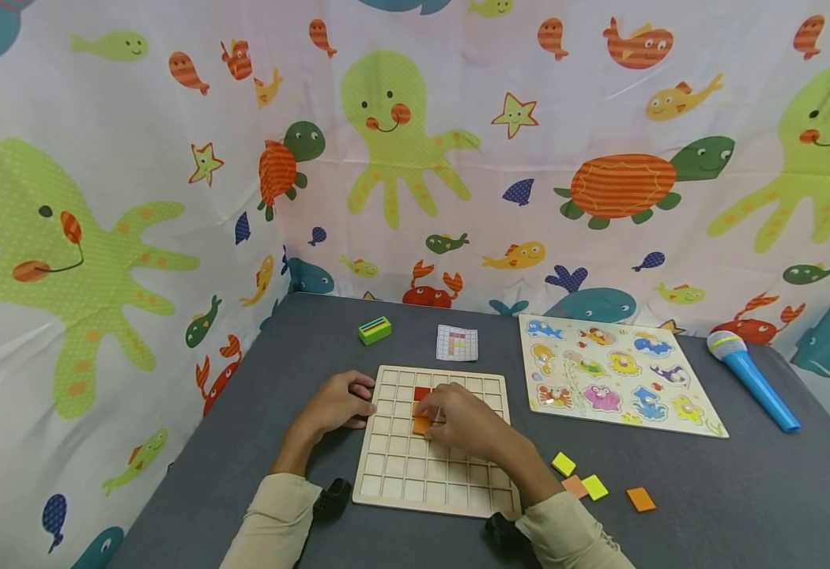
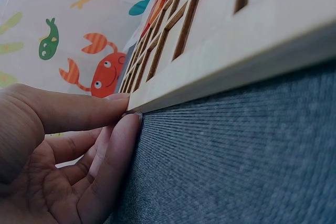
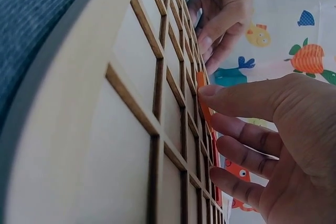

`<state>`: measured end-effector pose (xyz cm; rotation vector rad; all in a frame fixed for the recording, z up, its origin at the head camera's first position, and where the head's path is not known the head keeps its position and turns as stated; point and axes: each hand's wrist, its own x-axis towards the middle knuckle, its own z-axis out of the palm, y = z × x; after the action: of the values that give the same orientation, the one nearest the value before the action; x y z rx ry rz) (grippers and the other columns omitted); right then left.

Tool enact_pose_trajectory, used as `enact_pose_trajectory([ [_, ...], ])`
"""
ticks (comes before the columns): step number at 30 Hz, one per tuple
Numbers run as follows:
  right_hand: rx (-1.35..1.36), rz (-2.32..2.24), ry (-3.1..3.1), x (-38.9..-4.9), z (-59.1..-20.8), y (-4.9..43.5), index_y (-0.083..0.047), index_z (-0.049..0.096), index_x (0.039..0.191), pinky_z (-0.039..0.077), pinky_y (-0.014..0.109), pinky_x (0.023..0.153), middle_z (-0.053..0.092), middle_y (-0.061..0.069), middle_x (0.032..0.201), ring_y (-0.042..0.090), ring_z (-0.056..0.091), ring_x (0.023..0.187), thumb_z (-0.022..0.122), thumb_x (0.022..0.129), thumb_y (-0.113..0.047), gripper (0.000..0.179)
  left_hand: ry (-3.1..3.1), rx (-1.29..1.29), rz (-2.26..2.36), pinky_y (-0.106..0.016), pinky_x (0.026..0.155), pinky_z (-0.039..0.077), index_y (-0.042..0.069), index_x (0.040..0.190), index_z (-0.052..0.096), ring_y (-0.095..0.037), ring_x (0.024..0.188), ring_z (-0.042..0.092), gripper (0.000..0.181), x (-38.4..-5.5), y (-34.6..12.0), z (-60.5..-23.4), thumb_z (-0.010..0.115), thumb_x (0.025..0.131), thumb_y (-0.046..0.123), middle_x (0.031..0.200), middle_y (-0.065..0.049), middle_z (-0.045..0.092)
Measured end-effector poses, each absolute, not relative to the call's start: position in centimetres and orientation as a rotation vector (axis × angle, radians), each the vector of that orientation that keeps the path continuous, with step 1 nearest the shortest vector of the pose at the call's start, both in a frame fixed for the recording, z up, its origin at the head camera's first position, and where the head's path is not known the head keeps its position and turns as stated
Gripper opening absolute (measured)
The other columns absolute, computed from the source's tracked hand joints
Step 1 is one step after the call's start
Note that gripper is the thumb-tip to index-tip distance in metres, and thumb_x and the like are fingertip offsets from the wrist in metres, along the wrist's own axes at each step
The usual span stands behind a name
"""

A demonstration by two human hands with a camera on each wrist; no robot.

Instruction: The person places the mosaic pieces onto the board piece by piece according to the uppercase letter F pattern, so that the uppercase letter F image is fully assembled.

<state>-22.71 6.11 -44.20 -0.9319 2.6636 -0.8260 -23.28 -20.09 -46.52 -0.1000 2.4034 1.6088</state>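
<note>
A wooden grid board [image 1: 404, 468] lies on the dark table. My left hand [image 1: 334, 405] pinches its left edge, thumb and index finger [image 2: 123, 153] meeting at the rim in the left wrist view. Above the board's upper middle, my right hand [image 1: 470, 425] touches an orange square tile [image 3: 202, 100] with its thumb, the other fingers spread alongside. In the head view an orange tile [image 1: 420, 426] sits in the grid below a red tile [image 1: 421, 393]. Between them another orange piece is partly covered by the fingers.
Yellow tiles [image 1: 595, 487] and orange tiles [image 1: 641, 499] lie loose to the right. Behind the board are a printed pattern card [image 1: 457, 343] and a green block [image 1: 375, 330]. A sea-animal puzzle [image 1: 621, 375] and a blue toy microphone [image 1: 756, 383] stand farther right.
</note>
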Motion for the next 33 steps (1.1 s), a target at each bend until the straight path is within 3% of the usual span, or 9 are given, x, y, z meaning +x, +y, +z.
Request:
enact_pose_trajectory([
  [33,-0.905,-1.020,2.559,-22.6,-43.8,7.6,-0.009,0.076,0.122,0.055,0.035,0.082,0.072,0.000,0.104,0.018,0.064,0.098,0.080,0.095,-0.014,0.028,2.409,-0.103,1.599,-0.035,0.071,0.065,0.000,0.134,0.064,-0.022,0.088,0.070,0.045,-23.4,-20.0,-46.5,0.080,0.091,0.002,0.112,-0.015,0.061],
])
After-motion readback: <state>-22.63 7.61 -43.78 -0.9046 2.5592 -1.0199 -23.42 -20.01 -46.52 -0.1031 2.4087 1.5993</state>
